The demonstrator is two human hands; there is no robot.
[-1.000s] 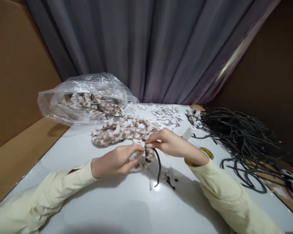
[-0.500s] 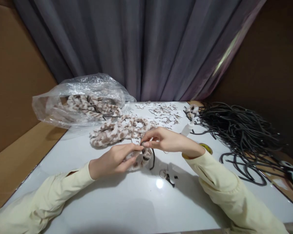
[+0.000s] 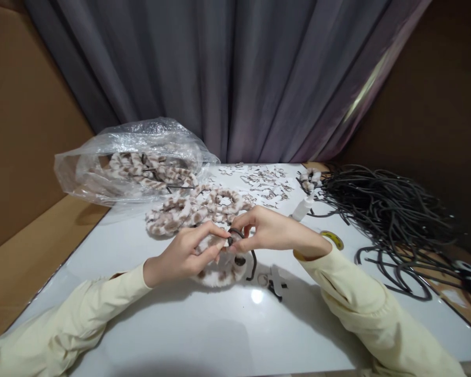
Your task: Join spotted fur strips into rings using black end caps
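Observation:
Over the middle of the white table, my left hand (image 3: 190, 250) and my right hand (image 3: 272, 233) meet fingertip to fingertip. Both pinch a black cord (image 3: 254, 264), which loops up between them; its other end hangs below my right fingers. Just under my hands is a fluffy brown-and-white ring (image 3: 220, 276), partly covered by my left fingers. A dark round spot shows on its right side. The exact join between cord and ring is hidden by my fingers. To the right lie a metal ring (image 3: 262, 280) and a short black piece (image 3: 275, 292).
More fluffy rings (image 3: 168, 214) lie behind my left hand, beside a clear plastic bag (image 3: 82, 170) holding others. Small metal clasps (image 3: 267, 180) are scattered at the back. On the right are a white bottle (image 3: 301, 208), yellow tape (image 3: 333, 239) and a big heap of black cords (image 3: 384, 209).
The black cord now stands up in a visible loop between my fingers, and its hanging end has shifted right. More of the fluffy ring shows below my hands.

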